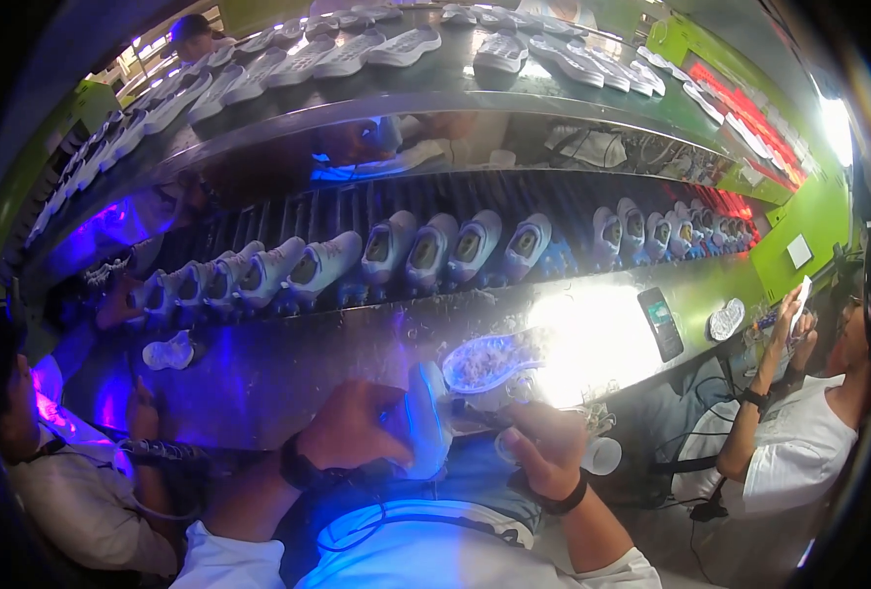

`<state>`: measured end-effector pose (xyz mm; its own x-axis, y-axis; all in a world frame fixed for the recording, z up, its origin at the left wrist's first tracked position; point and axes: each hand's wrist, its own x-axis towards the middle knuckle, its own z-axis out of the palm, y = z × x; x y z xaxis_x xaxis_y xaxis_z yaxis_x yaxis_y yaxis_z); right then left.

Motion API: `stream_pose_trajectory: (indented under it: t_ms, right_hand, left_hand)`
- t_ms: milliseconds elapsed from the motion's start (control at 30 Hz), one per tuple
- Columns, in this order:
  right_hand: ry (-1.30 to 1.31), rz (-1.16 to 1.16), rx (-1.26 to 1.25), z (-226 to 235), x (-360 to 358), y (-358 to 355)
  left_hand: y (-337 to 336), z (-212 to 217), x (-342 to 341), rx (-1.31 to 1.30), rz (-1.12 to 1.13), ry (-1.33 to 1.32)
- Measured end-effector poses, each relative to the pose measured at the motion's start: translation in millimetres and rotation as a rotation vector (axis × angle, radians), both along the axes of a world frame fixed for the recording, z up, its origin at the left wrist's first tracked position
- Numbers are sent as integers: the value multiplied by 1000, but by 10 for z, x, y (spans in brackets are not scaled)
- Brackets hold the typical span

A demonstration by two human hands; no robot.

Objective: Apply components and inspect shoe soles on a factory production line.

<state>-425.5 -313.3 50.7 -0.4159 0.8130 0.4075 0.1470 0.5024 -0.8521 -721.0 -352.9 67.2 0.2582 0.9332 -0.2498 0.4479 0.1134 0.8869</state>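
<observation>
My left hand (352,432) is closed around a pale shoe (427,422), lit blue, held tilted over my lap at the bench's near edge. My right hand (551,447) is closed on a dark, slim tool (478,419) that points toward the shoe; its exact kind and its tip are hard to make out. Just beyond both hands, a translucent shoe sole (484,365) lies on the metal bench (357,344), its inner face covered in whitish texture. A strong white glare washes over the bench to its right.
Behind the bench runs a roller conveyor (308,211) with a row of pale shoes (389,240). Loose soles (293,64) line a raised shelf. A phone (661,324), another sole (727,319) and a whitish piece (168,351) lie on the bench. People sit at left (82,491) and right (779,442).
</observation>
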Motion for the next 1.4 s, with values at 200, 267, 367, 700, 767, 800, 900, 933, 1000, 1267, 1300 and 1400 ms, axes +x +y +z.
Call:
stream_pose_trajectory:
  t_ms: [200, 267, 367, 700, 767, 800, 900, 933, 1000, 1267, 1300, 1400]
  right_hand:
    - [-23, -29, 28, -51, -28, -86]
    - [-35, -33, 28, -45, -43, -113]
    - [-78, -44, 51, -23, -59, -148]
    - [-217, -154, 235, 85, -207, -151]
    - [-227, -171, 246, 101, -279, -145]
    - [-235, -186, 258, 100, -304, -146]
    - [-222, -138, 193, 119, -341, -177]
    - [-223, -135, 190, 120, -350, -184]
    - [-212, -74, 86, 120, -350, -192]
    - [-169, 38, -80, 173, -322, -198]
    - [-174, 51, -133, 182, -313, -196]
    - [-191, 64, -115, 225, -286, -171]
  left_hand:
    - [-37, -55, -109, -161, 5, -181]
    - [-69, -66, -133, -231, 75, -332]
    - [-98, -6, -141, -228, 121, -293]
    - [-229, -52, -144, -34, 125, -392]
    - [-254, -52, -143, -6, 183, -391]
    - [-258, -48, -140, -9, 185, -392]
    - [-248, -35, -133, 11, 240, -424]
    - [-249, -37, -138, 7, 272, -426]
    - [-245, -56, -171, 0, 307, -430]
    - [-184, -115, -335, -71, 455, -512]
    - [-177, -68, -340, -73, 458, -512]
    - [-166, -64, -371, -129, 517, -585]
